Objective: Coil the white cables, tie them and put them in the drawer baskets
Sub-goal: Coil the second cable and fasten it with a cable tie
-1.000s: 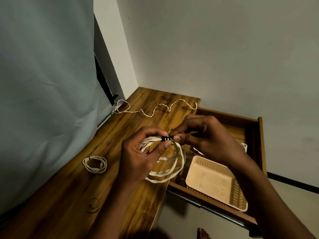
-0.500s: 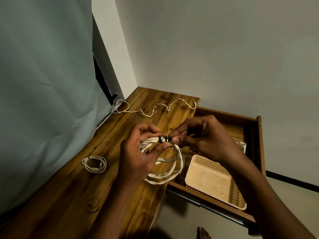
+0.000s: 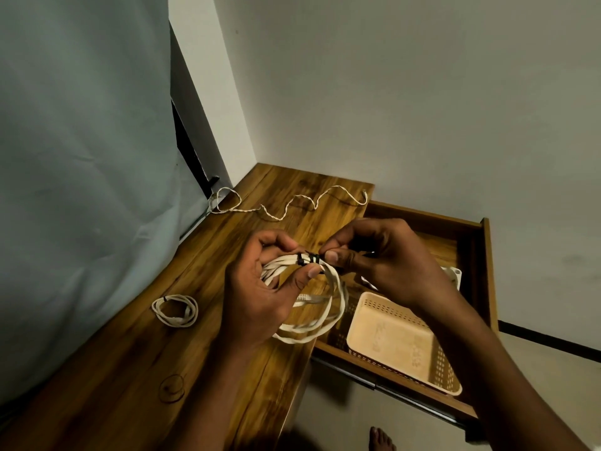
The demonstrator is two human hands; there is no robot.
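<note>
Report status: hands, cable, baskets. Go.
Left hand grips the coiled white cable; right hand pinches the black tie around it. Beige basket in the open drawer, nothing blocking.

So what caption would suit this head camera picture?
Both hands wrap a black tie round a coiled white cable above an open drawer.

walls: pale grey (image 3: 390,92) | desk: wood-grain top (image 3: 136,369) | curtain: blue-grey — left (image 3: 81,157) | light: dim
</note>
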